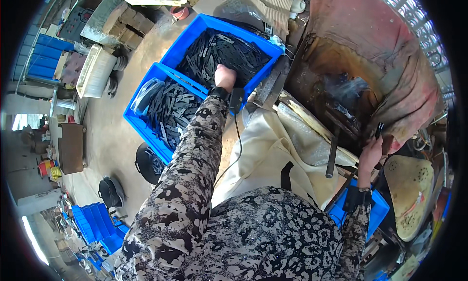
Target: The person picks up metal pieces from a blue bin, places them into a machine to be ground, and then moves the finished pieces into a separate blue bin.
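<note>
My left hand [225, 77] is closed in a fist over the far blue bin [202, 21], at the near side of a heap of flat dark metal strips [224, 52]. What its fingers hold, if anything, is hidden. At the right, my right hand [371, 156] grips a small dark metal piece [379, 130] that points up and away, beside the reddish cloth cover [407, 86] of a machine. A second blue bin [146, 137] stands nearer on the left, filled with similar strips [173, 108] and a bundle in clear plastic [146, 96].
A metal rod [332, 156] sticks out of the machine between my lap and right hand. A worn tan seat or pad [409, 195] lies far right, with a blue crate [380, 213] under my right forearm. Black buckets [111, 191] and a white crate [96, 71] stand left.
</note>
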`<state>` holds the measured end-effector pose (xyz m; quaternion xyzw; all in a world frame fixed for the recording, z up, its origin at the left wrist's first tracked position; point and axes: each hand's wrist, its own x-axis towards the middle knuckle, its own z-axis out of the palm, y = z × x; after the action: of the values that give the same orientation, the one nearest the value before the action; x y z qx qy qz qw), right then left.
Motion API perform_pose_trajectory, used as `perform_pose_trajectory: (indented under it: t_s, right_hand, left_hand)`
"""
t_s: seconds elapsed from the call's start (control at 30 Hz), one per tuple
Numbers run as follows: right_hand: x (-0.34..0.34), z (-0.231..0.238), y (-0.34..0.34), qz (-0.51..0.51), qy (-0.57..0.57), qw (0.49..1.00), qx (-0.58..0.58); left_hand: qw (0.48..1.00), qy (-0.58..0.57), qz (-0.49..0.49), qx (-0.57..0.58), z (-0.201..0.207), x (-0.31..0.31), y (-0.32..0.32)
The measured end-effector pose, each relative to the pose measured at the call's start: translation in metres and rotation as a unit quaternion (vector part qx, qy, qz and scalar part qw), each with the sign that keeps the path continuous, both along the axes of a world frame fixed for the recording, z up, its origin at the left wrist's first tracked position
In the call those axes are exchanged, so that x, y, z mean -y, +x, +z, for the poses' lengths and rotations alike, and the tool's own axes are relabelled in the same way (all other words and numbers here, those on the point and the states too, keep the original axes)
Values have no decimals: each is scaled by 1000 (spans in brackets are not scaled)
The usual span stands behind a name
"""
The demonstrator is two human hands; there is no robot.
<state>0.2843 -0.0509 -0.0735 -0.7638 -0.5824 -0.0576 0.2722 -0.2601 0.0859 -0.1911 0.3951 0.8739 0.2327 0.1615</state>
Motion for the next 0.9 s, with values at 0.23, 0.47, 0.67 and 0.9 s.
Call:
perform_pose_trajectory:
  t_s: [0.23, 0.47, 0.67, 0.9]
  right_hand:
    - [3, 6, -10, -34, -89, 993, -63]
    - [1, 4, -23, -51, -86, 994, -34]
    - [-7, -14, -24, -49, -85, 995, -26]
    - [-5, -33, -10, -58, -83, 995, 27]
  left_hand:
    - [836, -89, 44, 539, -3, 2, -31]
    - [753, 48, 58, 653, 29, 43, -23]
    - [776, 106, 1, 622, 54, 49, -23]
    - [923, 120, -154, 332, 65, 44, -32]
